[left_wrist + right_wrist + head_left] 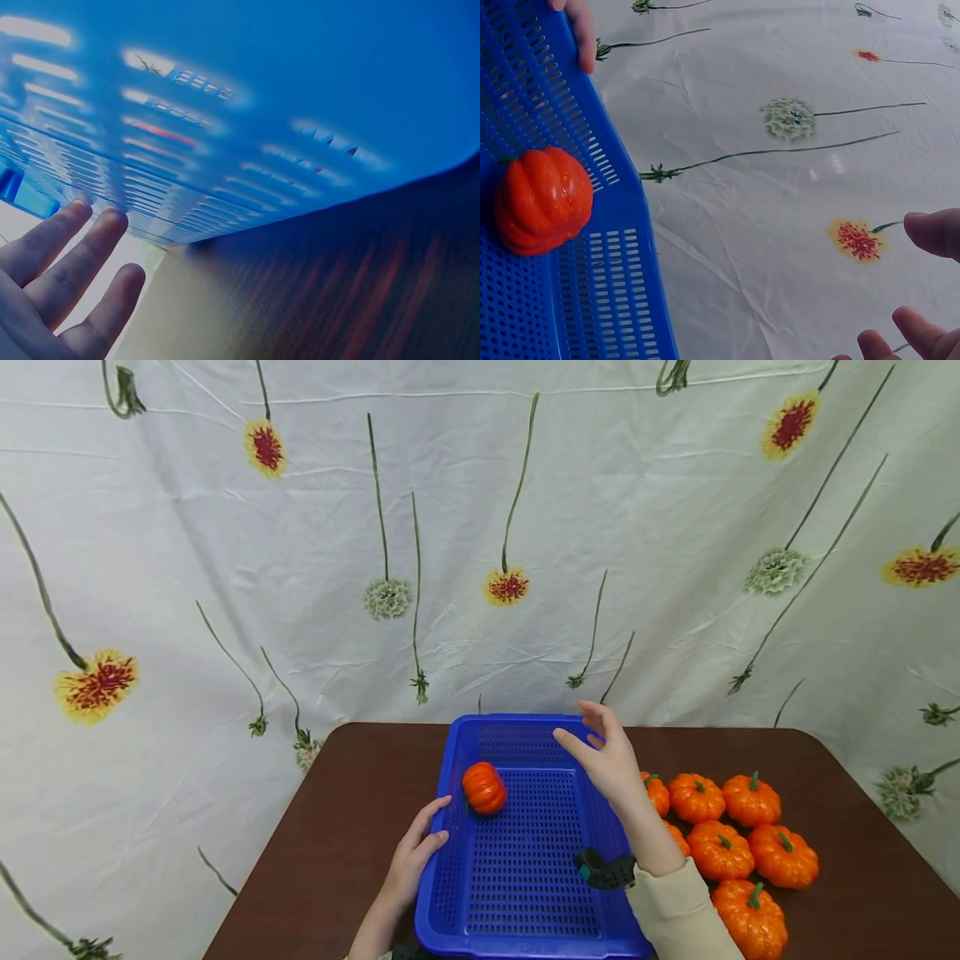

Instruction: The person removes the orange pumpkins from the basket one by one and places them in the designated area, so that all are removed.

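A blue slotted plastic basket (522,924) stands on the table. Inside it, near the left wall, lies one small orange-red toy pumpkin (484,788). My left hand (415,853) rests at the basket's left rim, thumb and index fingertip touching it. In the left wrist view its other fingers (112,229) extend loosely beside the outer wall. Over the basket's far right side, my right hand (606,756) is raised with fingers spread and nothing in them. The right wrist view shows its thumb (934,232) and fingertips well apart, with the pumpkin (544,201) off to the left.
Several orange pumpkins (721,850) with green stems sit grouped on the dark brown table (330,852), right of the basket. My right forearm partly covers the nearest ones. Behind the table hangs a white flower-print cloth (450,652).
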Demonstrator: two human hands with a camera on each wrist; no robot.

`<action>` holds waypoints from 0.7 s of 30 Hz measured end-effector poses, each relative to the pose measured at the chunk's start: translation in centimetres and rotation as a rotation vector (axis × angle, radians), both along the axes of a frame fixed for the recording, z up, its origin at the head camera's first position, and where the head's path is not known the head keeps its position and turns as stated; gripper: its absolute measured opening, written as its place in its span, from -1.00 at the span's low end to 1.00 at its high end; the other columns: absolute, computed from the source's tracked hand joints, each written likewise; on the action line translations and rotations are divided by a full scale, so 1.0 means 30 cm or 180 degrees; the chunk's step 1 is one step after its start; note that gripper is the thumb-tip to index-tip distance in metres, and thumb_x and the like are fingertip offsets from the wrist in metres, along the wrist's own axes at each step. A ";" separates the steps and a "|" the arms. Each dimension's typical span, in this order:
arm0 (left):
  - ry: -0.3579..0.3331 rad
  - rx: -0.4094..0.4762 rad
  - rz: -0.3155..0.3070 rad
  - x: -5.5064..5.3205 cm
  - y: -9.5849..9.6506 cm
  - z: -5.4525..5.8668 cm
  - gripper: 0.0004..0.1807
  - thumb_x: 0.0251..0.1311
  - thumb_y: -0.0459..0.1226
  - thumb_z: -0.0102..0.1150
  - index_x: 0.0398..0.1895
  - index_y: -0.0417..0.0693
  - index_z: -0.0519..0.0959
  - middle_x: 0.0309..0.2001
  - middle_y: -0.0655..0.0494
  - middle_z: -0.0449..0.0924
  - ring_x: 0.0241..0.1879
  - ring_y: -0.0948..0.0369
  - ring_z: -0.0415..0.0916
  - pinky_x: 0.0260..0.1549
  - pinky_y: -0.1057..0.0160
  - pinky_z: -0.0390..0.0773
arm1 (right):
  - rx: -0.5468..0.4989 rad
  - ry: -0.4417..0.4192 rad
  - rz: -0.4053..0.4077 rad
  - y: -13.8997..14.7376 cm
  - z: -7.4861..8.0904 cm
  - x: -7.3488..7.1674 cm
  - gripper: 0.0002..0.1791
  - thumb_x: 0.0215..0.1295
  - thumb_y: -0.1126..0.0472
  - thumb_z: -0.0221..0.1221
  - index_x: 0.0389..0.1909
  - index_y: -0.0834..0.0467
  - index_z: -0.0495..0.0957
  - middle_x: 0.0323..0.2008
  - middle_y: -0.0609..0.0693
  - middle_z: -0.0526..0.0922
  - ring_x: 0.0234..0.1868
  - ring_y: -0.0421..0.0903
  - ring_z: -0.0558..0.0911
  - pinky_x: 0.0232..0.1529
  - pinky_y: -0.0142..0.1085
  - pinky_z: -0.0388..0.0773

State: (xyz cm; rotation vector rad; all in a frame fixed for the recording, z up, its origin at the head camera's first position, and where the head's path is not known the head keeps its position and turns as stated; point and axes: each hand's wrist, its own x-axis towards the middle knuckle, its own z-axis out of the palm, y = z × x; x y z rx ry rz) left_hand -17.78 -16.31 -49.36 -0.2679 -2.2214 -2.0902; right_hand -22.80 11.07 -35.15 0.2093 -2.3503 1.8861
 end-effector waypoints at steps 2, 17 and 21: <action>0.0019 -0.0013 -0.0009 0.001 0.000 0.001 -0.52 0.29 -0.35 -0.07 0.29 -0.09 0.30 0.19 -0.23 0.35 -0.07 -0.05 0.47 -0.24 0.14 0.55 | 0.0016 -0.0037 0.0034 -0.020 -0.007 -0.010 -0.29 0.21 0.08 0.25 0.30 0.20 0.18 0.30 0.11 0.24 0.32 0.06 0.18 0.30 -0.03 0.09; -0.0046 0.0008 0.0024 -0.001 -0.002 -0.001 -0.52 0.28 -0.36 -0.07 0.29 -0.04 0.32 0.17 -0.20 0.38 -0.09 -0.07 0.47 -0.24 0.15 0.55 | -0.0014 -0.0349 0.0200 -0.111 -0.054 -0.072 -0.32 0.22 0.09 0.23 0.30 0.20 0.22 0.28 0.17 0.28 0.31 0.13 0.22 0.21 0.07 0.21; -0.0072 0.0034 0.0052 -0.001 0.000 -0.002 -0.52 0.27 -0.36 -0.07 0.28 0.00 0.34 0.15 -0.17 0.40 -0.09 -0.07 0.47 -0.25 0.14 0.55 | 0.0022 -0.0370 0.0178 -0.139 -0.083 -0.088 -0.36 0.21 0.10 0.23 0.26 0.21 0.27 0.24 0.18 0.33 0.28 0.14 0.26 0.18 0.07 0.25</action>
